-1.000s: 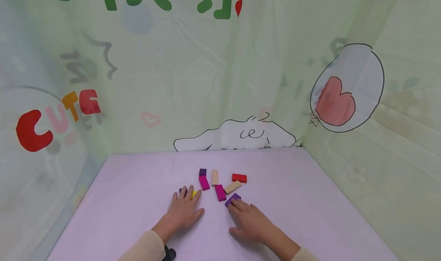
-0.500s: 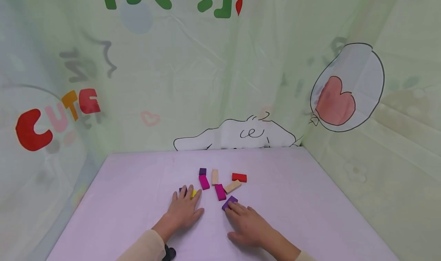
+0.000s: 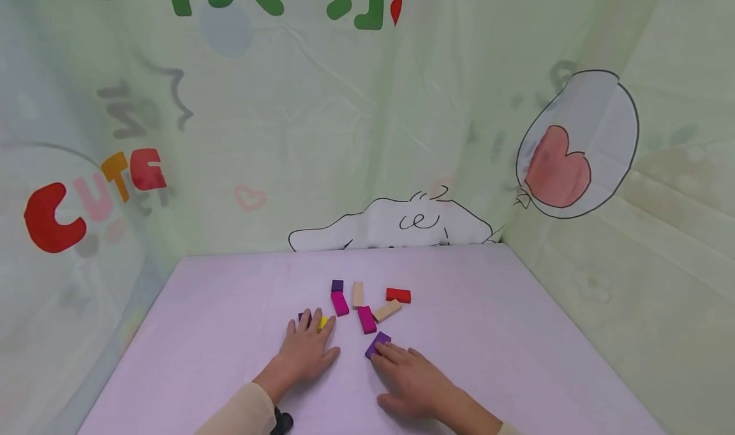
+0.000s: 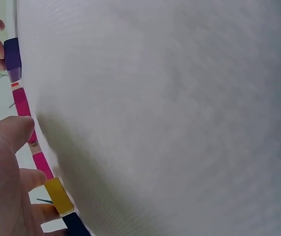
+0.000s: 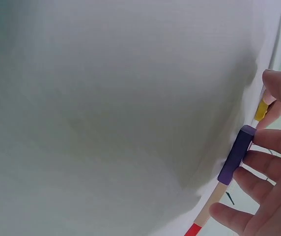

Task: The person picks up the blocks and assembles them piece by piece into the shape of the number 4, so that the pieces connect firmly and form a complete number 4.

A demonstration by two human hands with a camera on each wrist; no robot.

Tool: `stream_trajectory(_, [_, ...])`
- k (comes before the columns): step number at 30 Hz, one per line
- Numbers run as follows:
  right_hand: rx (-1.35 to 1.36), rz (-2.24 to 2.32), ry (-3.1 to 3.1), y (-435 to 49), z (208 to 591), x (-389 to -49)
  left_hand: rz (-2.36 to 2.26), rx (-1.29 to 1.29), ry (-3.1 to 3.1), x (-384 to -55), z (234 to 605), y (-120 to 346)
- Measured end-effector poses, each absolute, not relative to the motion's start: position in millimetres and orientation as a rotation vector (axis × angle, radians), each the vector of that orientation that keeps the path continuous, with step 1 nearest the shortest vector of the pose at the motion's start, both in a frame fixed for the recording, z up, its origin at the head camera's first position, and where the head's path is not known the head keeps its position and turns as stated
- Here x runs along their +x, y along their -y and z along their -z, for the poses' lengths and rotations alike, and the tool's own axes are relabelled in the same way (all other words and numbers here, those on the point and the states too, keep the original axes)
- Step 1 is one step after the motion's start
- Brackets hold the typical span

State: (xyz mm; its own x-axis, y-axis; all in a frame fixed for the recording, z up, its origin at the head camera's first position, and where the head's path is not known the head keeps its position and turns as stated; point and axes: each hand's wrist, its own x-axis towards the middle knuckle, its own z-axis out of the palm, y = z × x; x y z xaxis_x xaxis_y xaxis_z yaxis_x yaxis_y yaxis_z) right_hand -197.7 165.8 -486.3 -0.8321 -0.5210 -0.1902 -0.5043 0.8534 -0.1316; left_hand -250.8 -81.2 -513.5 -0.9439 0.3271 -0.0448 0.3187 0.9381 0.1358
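Observation:
In the head view my left hand (image 3: 307, 352) lies palm down with spread fingers over a yellow block (image 3: 323, 323) and a dark purple block (image 3: 302, 317), partly hiding both. The left wrist view has that yellow block (image 4: 59, 195) beside the fingers, a dark block (image 4: 76, 224) next to it. My right hand (image 3: 413, 384) reaches forward with nearly straight fingers. Its fingertips rest on a purple block (image 3: 378, 344), which lies flat and slanted on the table. From the right wrist, the fingertips touch the near side of this purple block (image 5: 236, 155), thumb held apart.
Beyond the hands lie two magenta blocks (image 3: 367, 320), two plain wooden blocks (image 3: 387, 310), a red block (image 3: 399, 295) and a small dark block (image 3: 337, 286). The pale table (image 3: 488, 320) ends at a printed cloth backdrop (image 3: 344, 135). A black object (image 3: 282, 421) sits by the left sleeve.
My right hand has slid the purple block a little left and toward me, turning it slightly steeper. My left hand and the other blocks stay put.

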Motion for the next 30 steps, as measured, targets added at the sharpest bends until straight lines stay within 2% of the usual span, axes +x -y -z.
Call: stream_trajectory(30, [-0.925, 0.070, -2.722, -169, 483, -180, -0.184, 0.486, -3.014, -254, 503, 71])
